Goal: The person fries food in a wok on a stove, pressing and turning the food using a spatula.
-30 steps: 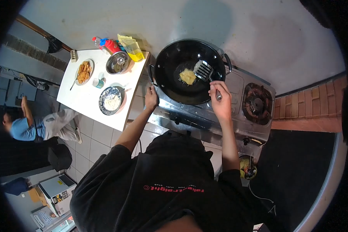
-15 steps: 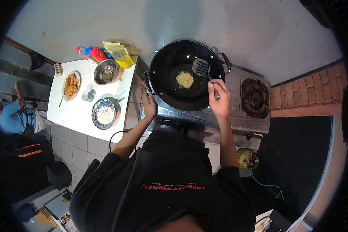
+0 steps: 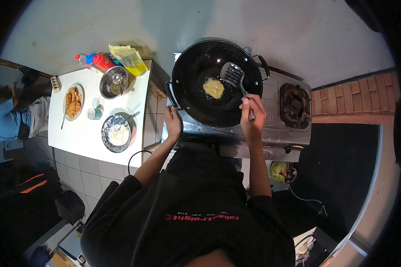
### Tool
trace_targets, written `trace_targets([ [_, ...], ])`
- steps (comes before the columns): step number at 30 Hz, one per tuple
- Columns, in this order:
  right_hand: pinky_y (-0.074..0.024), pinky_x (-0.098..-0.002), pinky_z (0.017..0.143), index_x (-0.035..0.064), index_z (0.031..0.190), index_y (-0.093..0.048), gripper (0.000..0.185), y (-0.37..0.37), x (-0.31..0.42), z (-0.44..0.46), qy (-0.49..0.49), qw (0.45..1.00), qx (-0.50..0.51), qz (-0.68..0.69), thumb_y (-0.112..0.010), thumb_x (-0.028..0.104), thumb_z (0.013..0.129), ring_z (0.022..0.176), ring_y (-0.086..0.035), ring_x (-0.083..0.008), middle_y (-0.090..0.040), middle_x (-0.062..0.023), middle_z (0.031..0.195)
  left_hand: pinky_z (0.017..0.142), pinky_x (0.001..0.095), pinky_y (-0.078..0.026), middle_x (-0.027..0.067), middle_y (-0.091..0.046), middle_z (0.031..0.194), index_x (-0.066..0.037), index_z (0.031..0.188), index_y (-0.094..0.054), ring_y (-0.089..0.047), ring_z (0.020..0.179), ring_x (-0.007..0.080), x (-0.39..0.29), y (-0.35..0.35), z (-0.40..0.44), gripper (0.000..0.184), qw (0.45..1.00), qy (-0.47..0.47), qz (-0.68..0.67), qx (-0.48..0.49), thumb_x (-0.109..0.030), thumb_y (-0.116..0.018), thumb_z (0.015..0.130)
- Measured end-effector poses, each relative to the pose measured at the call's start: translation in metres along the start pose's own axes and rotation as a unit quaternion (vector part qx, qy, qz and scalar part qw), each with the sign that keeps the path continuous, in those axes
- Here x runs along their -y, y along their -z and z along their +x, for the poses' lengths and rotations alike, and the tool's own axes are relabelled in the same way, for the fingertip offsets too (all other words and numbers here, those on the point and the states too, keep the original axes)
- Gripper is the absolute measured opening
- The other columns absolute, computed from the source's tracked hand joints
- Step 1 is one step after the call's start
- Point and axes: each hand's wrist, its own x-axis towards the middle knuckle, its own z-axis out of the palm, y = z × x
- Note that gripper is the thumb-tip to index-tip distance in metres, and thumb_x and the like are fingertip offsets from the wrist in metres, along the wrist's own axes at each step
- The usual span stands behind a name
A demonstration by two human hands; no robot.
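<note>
A black wok (image 3: 196,107) stands on the gas stove (image 3: 272,111), with a pale yellow piece of batter-like food (image 3: 214,88) in bubbling oil at its bottom. My right hand (image 3: 253,113) is closed round the handle of a slotted spatula (image 3: 232,74). The spatula's blade is over the wok, just right of the food and apart from it. My left hand (image 3: 173,122) is at the stove's left front corner, right below the wok's left handle (image 3: 171,95). Its fingertips meet the handle's lower end or the stove edge; I cannot tell which.
On the white table (image 3: 84,140) at left are a plate of fried food (image 3: 73,101), a cup (image 3: 93,114), a steel bowl (image 3: 113,82), a dark bowl of white batter (image 3: 117,133), bottles and a yellow oil bag (image 3: 131,60). A second burner (image 3: 295,106) is at right. A person (image 3: 13,118) stands far left.
My view has shifted slightly. The spatula blade has tilted and moved a little away from the food. My right hand still holds it, and the left hand stays by the wok handle.
</note>
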Motion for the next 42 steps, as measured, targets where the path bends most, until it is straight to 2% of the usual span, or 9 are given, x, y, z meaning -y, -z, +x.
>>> trace_targets([
  [7,-0.0458,-0.025,0.064,-0.008,0.087,-0.063,0.02,-0.002,0.001,0.007,-0.039,0.999,-0.024,-0.013,-0.057,0.006,0.099,0.067,-0.058,-0.0114,-0.062,-0.0081,0.091,0.084,0.042,-0.046,0.0222,-0.062,0.095,0.003,0.108,-0.056,-0.06,0.089,0.0346,-0.004,0.0,0.004,0.031,1.0,0.011,0.018,0.008,-0.025,-0.043,0.105],
  [12,-0.0461,-0.026,0.063,-0.009,0.089,-0.062,0.02,0.002,0.005,0.004,-0.094,0.99,-0.03,0.102,-0.057,0.008,0.099,0.067,-0.058,-0.0117,-0.062,-0.0094,0.088,0.086,0.0407,-0.046,0.0198,-0.062,0.098,0.002,0.109,-0.057,-0.06,0.091,0.0338,-0.003,0.002,0.003,0.031,0.999,0.038,0.009,0.017,-0.026,-0.045,0.105],
  [17,-0.0444,-0.0269,0.062,-0.0086,0.087,-0.062,0.022,0.005,0.0,0.014,-0.064,0.998,-0.018,0.019,-0.057,0.009,0.1,0.065,-0.056,-0.012,-0.062,-0.0091,0.085,0.086,0.0409,-0.046,0.0199,-0.062,0.104,0.002,0.111,-0.057,-0.06,0.093,0.0325,0.002,0.0,0.0,0.034,0.999,0.044,-0.002,-0.007,-0.03,-0.046,0.106],
  [21,-0.0438,-0.0264,0.061,-0.0083,0.087,-0.062,0.021,0.0,0.004,0.016,-0.064,0.997,0.005,0.031,-0.057,0.009,0.1,0.065,-0.056,-0.0119,-0.061,-0.0087,0.084,0.085,0.0409,-0.046,0.0199,-0.062,0.103,0.002,0.11,-0.056,-0.06,0.091,0.0322,-0.002,-0.001,0.0,0.032,0.999,0.033,-0.011,-0.009,-0.028,-0.046,0.106],
  [23,-0.0435,-0.0258,0.06,-0.0082,0.087,-0.061,0.021,-0.001,0.002,0.013,-0.058,0.992,-0.031,0.108,-0.057,0.008,0.1,0.064,-0.055,-0.0114,-0.06,-0.0081,0.083,0.084,0.0409,-0.046,0.0199,-0.061,0.102,0.002,0.11,-0.056,-0.059,0.09,0.0319,0.0,-0.001,0.001,0.031,1.0,0.027,-0.011,-0.009,-0.027,-0.046,0.106],
  [29,-0.0436,-0.0255,0.059,-0.0077,0.085,-0.061,0.021,-0.001,0.009,0.021,-0.049,0.998,-0.014,0.024,-0.056,0.007,0.099,0.063,-0.055,-0.0104,-0.06,-0.0083,0.082,0.081,0.0407,-0.046,0.0199,-0.061,0.098,0.001,0.109,-0.055,-0.059,0.086,0.031,-0.006,0.001,-0.001,0.029,1.0,0.022,-0.005,-0.007,-0.026,-0.046,0.106],
  [35,-0.0431,-0.0262,0.058,-0.0074,0.085,-0.06,0.022,-0.007,0.003,0.013,-0.056,0.994,-0.027,0.094,-0.055,0.009,0.1,0.062,-0.056,-0.0114,-0.059,-0.0071,0.08,0.081,0.04,-0.047,0.0199,-0.062,0.099,0.002,0.11,-0.056,-0.06,0.086,0.0307,0.001,0.0,0.002,0.03,1.0,0.029,0.011,0.0,-0.026,-0.046,0.106],
  [38,-0.0428,-0.0262,0.058,-0.0071,0.085,-0.061,0.022,-0.008,-0.002,0.013,-0.046,0.998,-0.036,0.03,-0.055,0.009,0.099,0.062,-0.056,-0.0113,-0.059,-0.0071,0.079,0.082,0.0402,-0.047,0.0204,-0.062,0.1,0.002,0.111,-0.057,-0.06,0.087,0.0315,-0.004,0.002,0.0,0.03,0.999,0.038,0.01,0.002,-0.026,-0.046,0.106],
  [42,-0.0427,-0.0266,0.058,-0.0072,0.084,-0.061,0.022,-0.005,-0.002,0.014,-0.08,0.995,-0.013,0.057,-0.055,0.008,0.099,0.062,-0.056,-0.0111,-0.058,-0.0076,0.079,0.083,0.041,-0.047,0.0213,-0.062,0.103,0.002,0.111,-0.057,-0.061,0.089,0.0328,-0.005,0.001,0.0,0.03,0.999,0.012,0.034,-0.013,-0.025,-0.046,0.105],
])
